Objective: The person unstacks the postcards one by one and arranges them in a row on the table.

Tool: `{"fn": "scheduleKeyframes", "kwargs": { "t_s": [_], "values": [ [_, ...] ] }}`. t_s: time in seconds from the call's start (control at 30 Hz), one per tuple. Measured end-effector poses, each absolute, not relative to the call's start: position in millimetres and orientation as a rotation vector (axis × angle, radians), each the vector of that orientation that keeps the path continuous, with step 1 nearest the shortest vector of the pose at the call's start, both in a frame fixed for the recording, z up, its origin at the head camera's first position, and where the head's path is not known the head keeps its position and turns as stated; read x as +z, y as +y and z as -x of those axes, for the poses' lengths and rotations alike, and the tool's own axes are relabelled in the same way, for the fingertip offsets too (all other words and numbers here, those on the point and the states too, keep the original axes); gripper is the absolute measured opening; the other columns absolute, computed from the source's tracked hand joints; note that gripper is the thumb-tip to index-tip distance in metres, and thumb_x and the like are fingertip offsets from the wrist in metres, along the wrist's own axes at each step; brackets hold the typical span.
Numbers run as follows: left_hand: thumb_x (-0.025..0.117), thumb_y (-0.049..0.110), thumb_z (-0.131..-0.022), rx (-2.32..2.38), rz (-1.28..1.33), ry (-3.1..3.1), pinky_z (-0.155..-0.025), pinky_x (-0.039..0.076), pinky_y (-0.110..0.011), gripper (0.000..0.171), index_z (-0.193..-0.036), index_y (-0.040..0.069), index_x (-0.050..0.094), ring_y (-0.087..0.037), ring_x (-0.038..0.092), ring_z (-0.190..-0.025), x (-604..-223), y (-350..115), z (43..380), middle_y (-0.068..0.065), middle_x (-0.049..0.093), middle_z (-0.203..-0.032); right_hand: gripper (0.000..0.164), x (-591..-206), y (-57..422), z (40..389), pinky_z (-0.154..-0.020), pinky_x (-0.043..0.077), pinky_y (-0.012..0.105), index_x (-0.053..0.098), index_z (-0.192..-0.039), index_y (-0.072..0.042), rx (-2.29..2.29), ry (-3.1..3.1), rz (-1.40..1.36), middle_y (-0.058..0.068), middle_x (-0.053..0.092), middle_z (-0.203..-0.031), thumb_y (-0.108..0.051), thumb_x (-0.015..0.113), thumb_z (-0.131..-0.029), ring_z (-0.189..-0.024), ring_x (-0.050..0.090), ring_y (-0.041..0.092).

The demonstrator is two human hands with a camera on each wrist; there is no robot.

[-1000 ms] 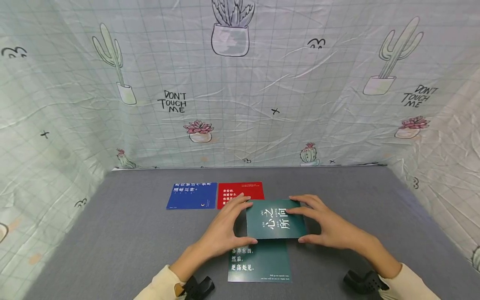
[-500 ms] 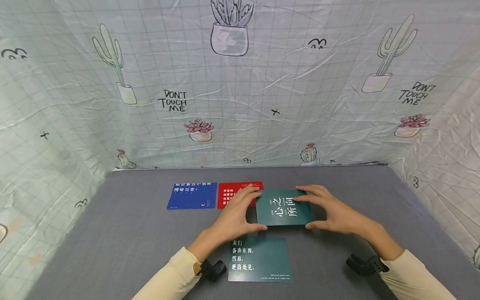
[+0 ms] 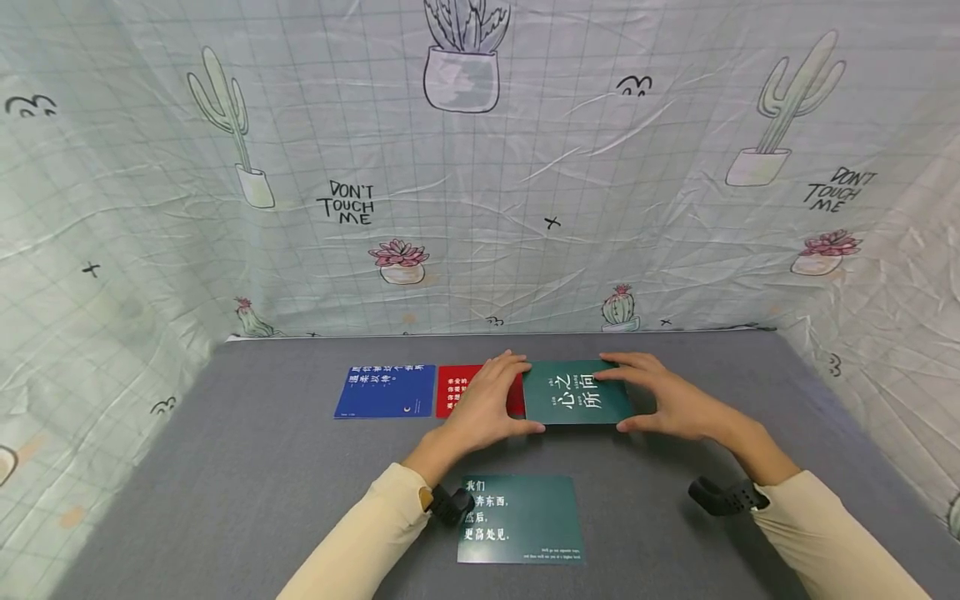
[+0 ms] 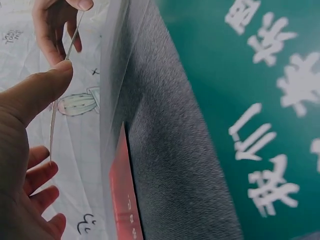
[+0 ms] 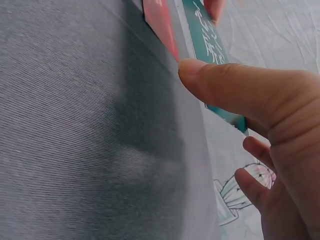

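Bridging left hand (image 3: 483, 407), right hand (image 3: 672, 402): green card (image 3: 576, 394)

Left grip (image 3: 482, 408) and right grip (image 3: 669, 403) hold one green card (image 3: 576, 393)

White characters (image 3: 592, 402) mark the upper dark-green rectangular card (image 3: 577, 392), the lower dark-green rectangular card (image 3: 522, 520), the blue rectangular card (image 3: 386, 392) (a yellowish crescent (image 3: 407, 409) too) and the red rectangular card (image 3: 453, 386). The flat tabletop (image 3: 262, 483) is grey; the pale, gridded fabric backdrop (image 3: 487, 183) shows green cacti (image 3: 618, 307).

Behind the grey tabletop (image 3: 247, 467) I see a creased, grid-lined fabric backdrop (image 3: 480, 175) printed with potted cacti (image 3: 782, 125), pink succulents (image 3: 399, 252) and "DON'T TOUCH ME" lettering (image 3: 350, 202).
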State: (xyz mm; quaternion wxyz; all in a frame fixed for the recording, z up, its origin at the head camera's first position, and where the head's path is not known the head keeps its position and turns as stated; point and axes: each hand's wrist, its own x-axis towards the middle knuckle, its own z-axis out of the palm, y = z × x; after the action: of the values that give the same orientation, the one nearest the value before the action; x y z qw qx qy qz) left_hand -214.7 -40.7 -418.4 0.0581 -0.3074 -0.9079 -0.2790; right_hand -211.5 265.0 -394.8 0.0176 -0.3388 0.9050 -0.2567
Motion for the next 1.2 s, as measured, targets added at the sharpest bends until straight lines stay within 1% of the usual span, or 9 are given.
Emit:
{"fn": "scheduleKeyframes", "kwargs": {
  "t_s": [0.17, 0.37, 0.67, 0.87, 1.03, 1.2],
  "values": [
    [0.079, 0.044, -0.072, -0.802, 0.887, -2.814, -0.115, 0.014, -0.039, 0.082, -0.138, 0.008, 0.047, -0.022, 0.023, -0.142, -417.2, -34.3, 222.2, -0.006, 0.042, -0.145, 0.071, -393.9, 267.1, 220.0, -0.098, 0.032, 0.064, 0.052, -0.138, -0.017, -0.770, 2.807, 1.021, 0.009, 0.031, -0.152, -0.021, 0.083, -0.074, -0.137, 0.022, 0.036],
    [0.079, 0.045, -0.072, -0.756, 0.855, -2.873, -0.115, 0.015, -0.038, 0.082, -0.139, 0.009, 0.046, -0.022, 0.022, -0.142, -419.1, -27.4, 229.2, -0.006, 0.041, -0.145, 0.070, -397.3, 270.9, 230.2, -0.099, 0.029, 0.064, 0.052, -0.138, -0.020, -0.745, 2.786, 0.966, 0.007, 0.030, -0.153, -0.026, 0.082, -0.076, -0.138, 0.020, 0.035],
    [0.078, 0.044, -0.074, -0.683, 0.865, -2.914, -0.115, 0.014, -0.037, 0.082, -0.140, 0.009, 0.045, -0.023, 0.023, -0.141, -421.8, -18.7, 237.9, -0.006, 0.041, -0.145, 0.069, -403.8, 277.8, 241.0, -0.098, 0.026, 0.068, 0.053, -0.138, -0.018, -0.773, 2.748, 0.947, 0.012, 0.030, -0.152, -0.028, 0.082, -0.076, -0.137, 0.021, 0.040],
    [0.077, 0.045, -0.075, -0.635, 0.863, -2.940, -0.116, 0.013, -0.036, 0.082, -0.140, 0.009, 0.044, -0.023, 0.024, -0.141, -423.6, -14.9, 239.9, -0.006, 0.041, -0.145, 0.068, -409.1, 281.3, 244.9, -0.099, 0.026, 0.067, 0.052, -0.138, -0.019, -0.775, 2.731, 0.907, 0.010, 0.029, -0.153, -0.029, 0.081, -0.077, -0.137, 0.020, 0.039],
    [0.075, 0.046, -0.076, -0.587, 0.846, -2.968, -0.115, 0.014, -0.038, 0.081, -0.141, 0.009, 0.044, -0.023, 0.023, -0.141, -426.2, -13.9, 242.0, -0.004, 0.041, -0.146, 0.068, -412.5, 281.4, 247.7, -0.099, 0.026, 0.067, 0.052, -0.139, -0.018, -0.771, 2.722, 0.916, 0.012, 0.029, -0.153, -0.031, 0.080, -0.078, -0.137, 0.019, 0.040],
    [0.075, 0.047, -0.075, -0.527, 0.847, -2.975, -0.115, 0.015, -0.042, 0.081, -0.141, 0.010, 0.045, -0.025, 0.024, -0.141, -427.2, -12.9, 246.2, -0.003, 0.042, -0.145, 0.068, -415.2, 281.8, 250.0, -0.100, 0.025, 0.067, 0.052, -0.138, -0.015, -0.757, 2.720, 0.919, 0.013, 0.030, -0.152, -0.030, 0.080, -0.078, -0.137, 0.019, 0.041]
  ]
}}
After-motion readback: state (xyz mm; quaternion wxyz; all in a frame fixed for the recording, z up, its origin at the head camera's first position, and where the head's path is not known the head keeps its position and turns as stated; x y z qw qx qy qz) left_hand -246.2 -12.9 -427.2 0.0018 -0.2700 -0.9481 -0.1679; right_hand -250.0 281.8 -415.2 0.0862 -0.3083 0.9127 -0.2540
